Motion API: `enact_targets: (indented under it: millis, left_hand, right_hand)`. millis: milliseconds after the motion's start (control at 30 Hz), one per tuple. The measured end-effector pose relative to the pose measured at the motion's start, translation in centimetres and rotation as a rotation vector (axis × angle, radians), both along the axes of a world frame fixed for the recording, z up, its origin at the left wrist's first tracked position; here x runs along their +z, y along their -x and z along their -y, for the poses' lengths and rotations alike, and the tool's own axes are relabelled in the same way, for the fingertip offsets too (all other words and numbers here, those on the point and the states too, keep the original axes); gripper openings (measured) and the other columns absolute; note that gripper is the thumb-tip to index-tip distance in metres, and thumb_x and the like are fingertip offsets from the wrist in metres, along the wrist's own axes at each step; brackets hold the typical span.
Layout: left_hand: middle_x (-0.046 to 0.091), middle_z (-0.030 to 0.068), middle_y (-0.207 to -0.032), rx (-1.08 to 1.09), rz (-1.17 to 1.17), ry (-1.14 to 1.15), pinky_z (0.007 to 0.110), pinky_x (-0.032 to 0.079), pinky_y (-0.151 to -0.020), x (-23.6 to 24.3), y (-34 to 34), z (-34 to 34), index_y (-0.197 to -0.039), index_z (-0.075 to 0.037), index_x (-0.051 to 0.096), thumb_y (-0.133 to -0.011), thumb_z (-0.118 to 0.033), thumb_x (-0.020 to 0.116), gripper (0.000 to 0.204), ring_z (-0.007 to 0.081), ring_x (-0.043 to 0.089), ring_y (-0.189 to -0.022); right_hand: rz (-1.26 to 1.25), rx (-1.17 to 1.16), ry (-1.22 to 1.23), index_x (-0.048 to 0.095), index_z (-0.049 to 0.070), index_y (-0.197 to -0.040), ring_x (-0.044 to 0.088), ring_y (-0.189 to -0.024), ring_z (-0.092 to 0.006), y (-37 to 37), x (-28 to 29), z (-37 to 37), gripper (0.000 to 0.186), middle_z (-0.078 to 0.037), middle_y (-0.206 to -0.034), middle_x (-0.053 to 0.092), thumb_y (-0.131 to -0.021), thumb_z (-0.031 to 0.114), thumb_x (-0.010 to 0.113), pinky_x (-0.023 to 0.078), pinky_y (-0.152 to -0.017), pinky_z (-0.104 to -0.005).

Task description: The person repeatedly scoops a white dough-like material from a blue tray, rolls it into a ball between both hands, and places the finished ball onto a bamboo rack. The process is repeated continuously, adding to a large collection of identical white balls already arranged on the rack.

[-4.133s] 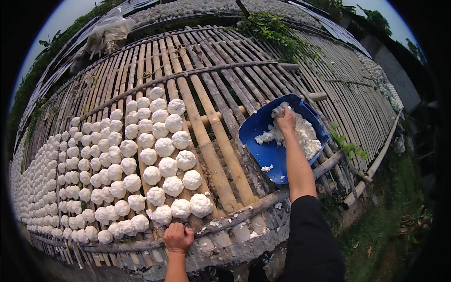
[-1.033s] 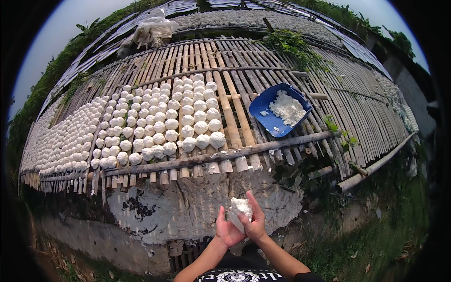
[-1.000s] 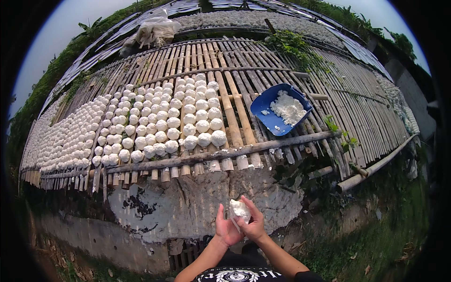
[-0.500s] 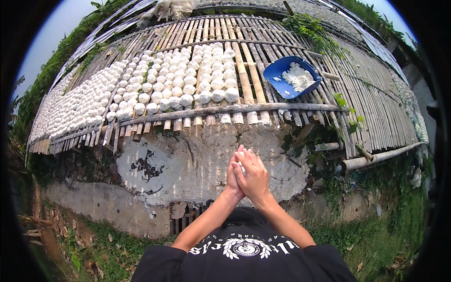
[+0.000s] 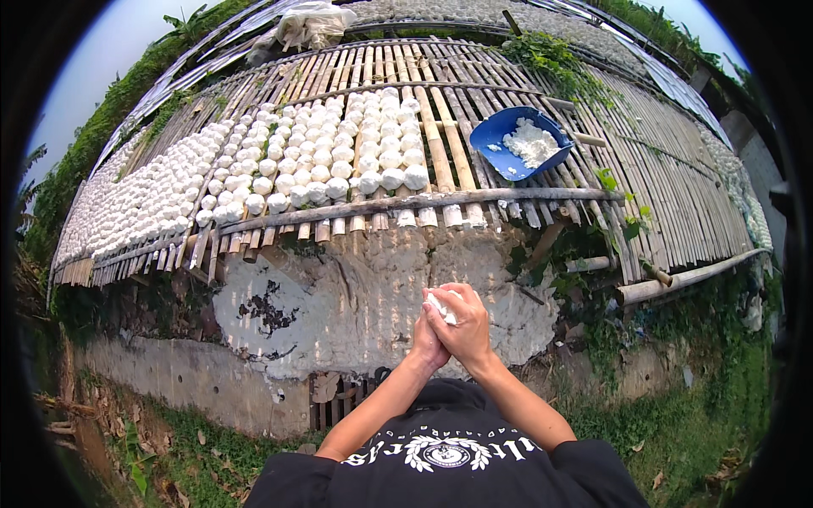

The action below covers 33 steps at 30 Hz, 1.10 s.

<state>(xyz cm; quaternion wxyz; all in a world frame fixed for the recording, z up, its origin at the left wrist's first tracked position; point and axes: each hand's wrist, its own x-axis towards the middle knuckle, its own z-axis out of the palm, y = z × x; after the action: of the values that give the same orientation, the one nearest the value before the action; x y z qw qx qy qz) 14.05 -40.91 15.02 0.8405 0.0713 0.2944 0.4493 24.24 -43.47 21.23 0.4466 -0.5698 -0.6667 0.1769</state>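
Cupped together in front of my body, my left hand [image 5: 428,337] and my right hand [image 5: 462,319] are closed round a lump of white paste [image 5: 442,308]. Part of the lump shows between the thumbs and fingers; the rest is hidden in the palms. Beyond my hands, rows of white balls [image 5: 318,157] rest on a bamboo slat rack [image 5: 440,152]. To their right on the rack stands a blue scoop-shaped pan [image 5: 515,169], with loose white paste [image 5: 532,142] in it.
A bamboo pole [image 5: 406,203] runs along the rack's near edge. Below lies a pale, paste-splashed ground patch [image 5: 364,288] beside a low concrete wall [image 5: 195,372]. Green vines [image 5: 555,63] grow over the rack, and a pale plastic sheet [image 5: 313,25] is bunched at the far side.
My hands have come slightly nearer my body and the fingers have curled more. More of the white lump shows between them now. The view has shifted a little.
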Motion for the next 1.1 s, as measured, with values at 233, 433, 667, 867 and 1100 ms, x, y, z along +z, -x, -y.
enact_targets:
  millis: [233, 433, 667, 867, 1100]
  left_hand:
    - [0.069, 0.0122, -0.138, -0.108, 0.179, 0.081, 0.048, 0.059, -0.105, 1.4, 1.8, -0.2, -0.143, -0.010, 0.061, -0.113, -0.065, 0.044, 0.064, 0.0287, 0.070, -0.122]
    - [0.065, 0.0150, -0.144, -0.064, 0.209, 0.080, 0.049, 0.057, -0.110, 0.4, 1.8, 0.2, -0.154, -0.005, 0.050, -0.116, -0.058, 0.040, 0.066, 0.0313, 0.067, -0.128]
    - [0.074, 0.0130, -0.127, -0.167, 0.491, 0.002, 0.050, 0.058, -0.107, -2.6, 3.2, -0.7, -0.135, -0.005, 0.064, -0.117, -0.050, 0.035, 0.056, 0.0301, 0.073, -0.119]
    - [0.069, 0.0184, -0.138, -0.294, 0.664, 0.123, 0.052, 0.054, -0.114, -1.9, 3.3, -0.1, -0.140, -0.005, 0.062, -0.117, -0.051, 0.032, 0.060, 0.0354, 0.068, -0.130]
    - [0.057, 0.0290, -0.153, -0.330, 0.327, 0.095, 0.058, 0.042, -0.125, -1.8, 3.6, -1.7, -0.152, -0.004, 0.053, -0.117, -0.056, 0.027, 0.068, 0.0460, 0.053, -0.145]
  right_hand:
    - [-0.023, 0.126, -0.060, 0.078, 0.003, -0.119, 0.071, -0.117, -0.0359, -0.8, -0.2, 0.3, 0.037, -0.017, -0.123, 0.074, -0.087, 0.018, 0.088, 0.056, -0.101, -0.0480]
    - [-0.142, 0.068, 0.023, 0.070, 0.005, -0.139, 0.072, -0.112, -0.0370, -0.1, -0.8, 0.5, 0.062, -0.018, -0.119, 0.075, -0.087, 0.033, 0.088, 0.057, -0.098, -0.0508]
    - [0.080, 0.046, 0.014, 0.073, 0.006, -0.126, 0.073, -0.102, -0.0387, -0.9, -0.9, 0.3, 0.054, -0.018, -0.114, 0.075, -0.083, 0.034, 0.089, 0.061, -0.088, -0.0459]
    - [0.218, 0.245, -0.192, 0.075, 0.005, -0.121, 0.073, -0.102, -0.0346, -0.6, 0.7, 0.9, 0.047, -0.017, -0.114, 0.075, -0.082, 0.026, 0.090, 0.059, -0.089, -0.0452]
    - [0.039, 0.156, -0.093, 0.076, 0.011, -0.125, 0.071, -0.108, -0.0331, -0.4, 1.0, 1.3, 0.050, -0.012, -0.116, 0.073, -0.081, 0.030, 0.089, 0.056, -0.097, -0.0434]
